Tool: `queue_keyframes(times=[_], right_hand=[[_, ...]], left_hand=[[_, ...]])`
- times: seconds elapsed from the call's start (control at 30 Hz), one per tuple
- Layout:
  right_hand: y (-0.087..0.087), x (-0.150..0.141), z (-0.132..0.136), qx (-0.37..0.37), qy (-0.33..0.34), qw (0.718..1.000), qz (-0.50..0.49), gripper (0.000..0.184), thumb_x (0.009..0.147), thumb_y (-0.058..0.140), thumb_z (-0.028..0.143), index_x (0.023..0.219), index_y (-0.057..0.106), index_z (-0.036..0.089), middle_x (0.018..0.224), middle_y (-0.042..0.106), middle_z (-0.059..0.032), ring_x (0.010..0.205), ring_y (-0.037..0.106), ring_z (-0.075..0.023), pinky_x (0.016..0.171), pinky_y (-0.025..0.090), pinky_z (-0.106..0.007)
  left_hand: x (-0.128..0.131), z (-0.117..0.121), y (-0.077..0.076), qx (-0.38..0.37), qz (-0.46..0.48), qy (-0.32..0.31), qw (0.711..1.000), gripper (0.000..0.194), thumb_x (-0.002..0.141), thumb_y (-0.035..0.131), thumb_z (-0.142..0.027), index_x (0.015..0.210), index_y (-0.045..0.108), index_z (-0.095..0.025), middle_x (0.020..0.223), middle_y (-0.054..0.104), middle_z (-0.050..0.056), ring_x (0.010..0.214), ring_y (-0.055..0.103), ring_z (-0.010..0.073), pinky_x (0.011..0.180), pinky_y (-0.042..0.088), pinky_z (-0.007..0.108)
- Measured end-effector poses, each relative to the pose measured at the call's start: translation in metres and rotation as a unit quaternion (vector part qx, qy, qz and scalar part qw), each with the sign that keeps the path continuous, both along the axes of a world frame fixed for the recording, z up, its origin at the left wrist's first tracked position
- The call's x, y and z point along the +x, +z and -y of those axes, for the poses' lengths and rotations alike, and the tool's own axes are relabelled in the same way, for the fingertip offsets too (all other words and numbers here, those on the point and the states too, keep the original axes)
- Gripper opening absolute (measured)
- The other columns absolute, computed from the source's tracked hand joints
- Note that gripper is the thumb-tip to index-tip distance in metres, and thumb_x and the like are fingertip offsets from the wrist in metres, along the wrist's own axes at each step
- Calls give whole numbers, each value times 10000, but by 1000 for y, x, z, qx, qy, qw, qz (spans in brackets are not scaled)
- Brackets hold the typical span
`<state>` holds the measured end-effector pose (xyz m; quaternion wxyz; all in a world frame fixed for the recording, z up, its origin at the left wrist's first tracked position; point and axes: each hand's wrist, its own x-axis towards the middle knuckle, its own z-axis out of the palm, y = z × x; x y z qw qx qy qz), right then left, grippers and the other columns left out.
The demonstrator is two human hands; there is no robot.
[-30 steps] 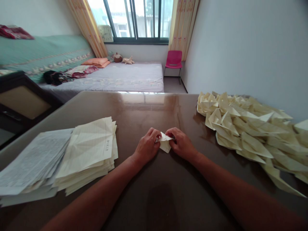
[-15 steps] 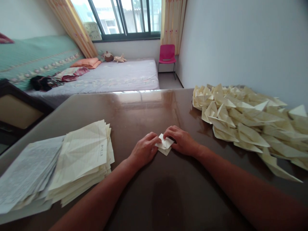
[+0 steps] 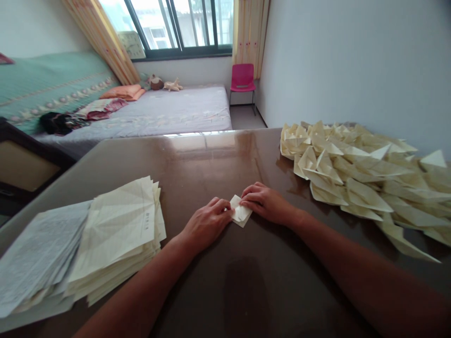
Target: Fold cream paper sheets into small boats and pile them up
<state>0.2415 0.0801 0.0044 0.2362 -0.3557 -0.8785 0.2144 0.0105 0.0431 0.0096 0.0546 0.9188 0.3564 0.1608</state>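
A small folded piece of cream paper point(image 3: 241, 216) lies flat on the brown table point(image 3: 211, 173), its corner pointing toward me. My left hand point(image 3: 210, 217) grips its left corner, with thumb and fingers closed together. On the opposite side, my right hand point(image 3: 266, 203) has its fingers bent over the paper's right edge and pressed down on it. The right thumb is mostly hidden under the fingers.
Left of my forearm rests a stack of cream paper sheets point(image 3: 116, 225), overlapping grey printed sheets point(image 3: 42, 253). A large heap of folded paper boats point(image 3: 352, 173) covers the right side by the wall. Beyond the table are a bed point(image 3: 190, 108) and a pink chair point(image 3: 243, 79).
The raised flaps of the folded paper now lie flatter. My right fingers have come down over its right side, and the left hand has turned slightly more palm-down.
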Motion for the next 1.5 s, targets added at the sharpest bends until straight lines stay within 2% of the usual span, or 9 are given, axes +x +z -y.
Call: queue_keyframes(times=[0.07, 0.13, 0.3, 0.5, 0.7, 0.93, 1.17, 1.37, 1.5], right_hand=[[-4, -5, 3, 20, -39, 999, -6, 179, 875, 571, 325, 987, 677, 234, 1023, 625, -58, 992, 541, -188, 876, 453, -339], [-7, -6, 4, 27, -42, 999, -2, 172, 851, 604, 307, 996, 659, 232, 1024, 613, -58, 996, 533, -190, 858, 456, -329], [-7, 0, -1, 10, -9, 1000, 21, 118, 872, 571, 272, 858, 681, 233, 902, 624, -32, 916, 545, -168, 824, 448, -296], [0, 2, -1, -10, 32, 999, -12, 133, 859, 580, 259, 894, 705, 234, 902, 642, -32, 856, 574, -153, 789, 457, -281], [3, 4, 3, 2, 90, 995, 30, 263, 821, 542, 116, 924, 725, 274, 948, 662, -14, 901, 569, -155, 830, 457, -287], [4, 8, 0, -23, 110, 994, 18, 227, 832, 575, 176, 1005, 698, 254, 975, 668, -31, 904, 569, -160, 825, 450, -287], [4, 8, 2, -70, 45, 996, 22, 144, 783, 609, 186, 926, 627, 193, 883, 637, -25, 798, 574, -142, 738, 440, -253], [10, 7, 3, -84, 67, 994, 12, 304, 746, 682, 289, 1033, 625, 206, 930, 636, -28, 840, 581, -154, 767, 448, -264], [1, 6, 0, -39, 62, 997, -2, 168, 781, 647, 227, 945, 681, 214, 977, 636, -38, 897, 578, -158, 813, 445, -271]], left_hand=[[0, -1, -1, 10, -4, -7, 1000, 247, 956, 405, -263, 991, 644, -210, 987, 595, 58, 895, 510, 155, 785, 504, 275], [0, -2, -3, 19, 5, -11, 1000, 248, 956, 407, -262, 1011, 643, -210, 990, 601, 60, 908, 509, 159, 804, 502, 284], [-3, -3, -6, 29, 23, -40, 998, 238, 949, 432, -242, 1068, 637, -222, 1011, 632, 51, 962, 520, 165, 869, 471, 292], [-3, -3, -1, 36, -5, -56, 998, 237, 945, 443, -261, 1065, 647, -240, 996, 648, 48, 974, 543, 163, 858, 472, 285], [-4, -4, -2, 52, -19, -65, 996, 224, 945, 451, -250, 1073, 632, -220, 1000, 647, 41, 974, 552, 162, 841, 477, 279], [-3, -4, -10, 73, 1, -56, 996, 267, 942, 462, -237, 1189, 563, -216, 1050, 633, 39, 986, 557, 151, 861, 487, 269], [1, -1, -9, 106, -66, -43, 991, 273, 950, 444, -253, 1204, 541, -229, 1067, 631, 40, 976, 552, 169, 786, 490, 269], [5, 3, -10, 101, -44, 24, 994, 195, 952, 443, -284, 995, 627, -239, 964, 649, 11, 892, 540, 148, 685, 444, 239], [5, 2, -11, 58, 3, 41, 997, 207, 943, 460, -297, 1003, 651, -245, 938, 659, 12, 863, 530, 145, 704, 441, 241]])
